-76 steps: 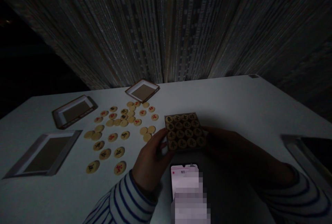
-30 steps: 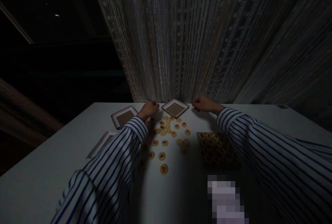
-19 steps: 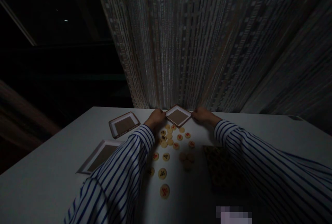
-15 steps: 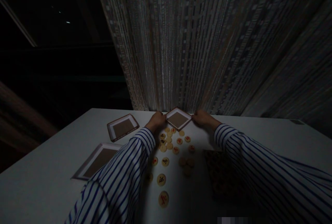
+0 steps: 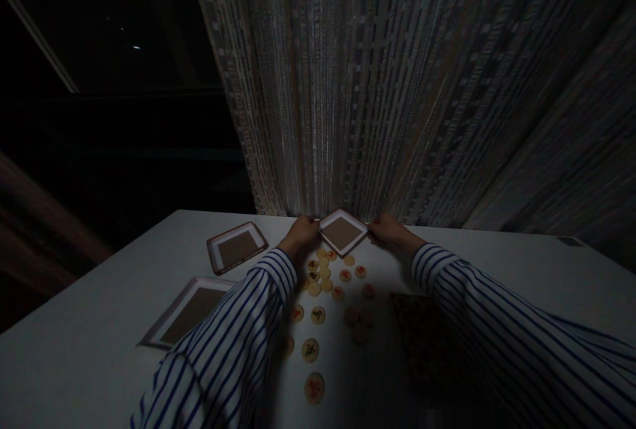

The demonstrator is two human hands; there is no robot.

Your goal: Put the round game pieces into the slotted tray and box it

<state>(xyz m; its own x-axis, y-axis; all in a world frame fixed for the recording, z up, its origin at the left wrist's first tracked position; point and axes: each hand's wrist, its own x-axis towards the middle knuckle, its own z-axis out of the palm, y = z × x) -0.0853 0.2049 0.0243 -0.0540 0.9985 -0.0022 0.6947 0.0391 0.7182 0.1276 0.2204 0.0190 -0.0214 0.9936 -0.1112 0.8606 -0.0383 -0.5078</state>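
A small shallow box part (image 5: 342, 232), brown inside with a pale inner border and reddish-brown rim, sits cornerwise near the table's far edge. My left hand (image 5: 301, 234) is closed on its left corner, and my right hand (image 5: 390, 232) pinches the right corner. Just in front of it lie several round xiangqi pieces (image 5: 324, 273), some blank side up, others with red or black characters. A larger red-marked piece (image 5: 315, 388) is nearest to me, with a black-marked piece (image 5: 310, 350) beyond it.
On the left are a similar shallow tray (image 5: 237, 248) and a larger pale-edged one (image 5: 196, 313), partly behind my left sleeve. A dark box with a patterned surface (image 5: 430, 343) lies under my right forearm. A curtain (image 5: 342, 85) hangs behind the white table (image 5: 89, 310).
The view has tilted up slightly, so things appear a little lower. Both hands still hold the box part, which shows hardly any movement on the table.
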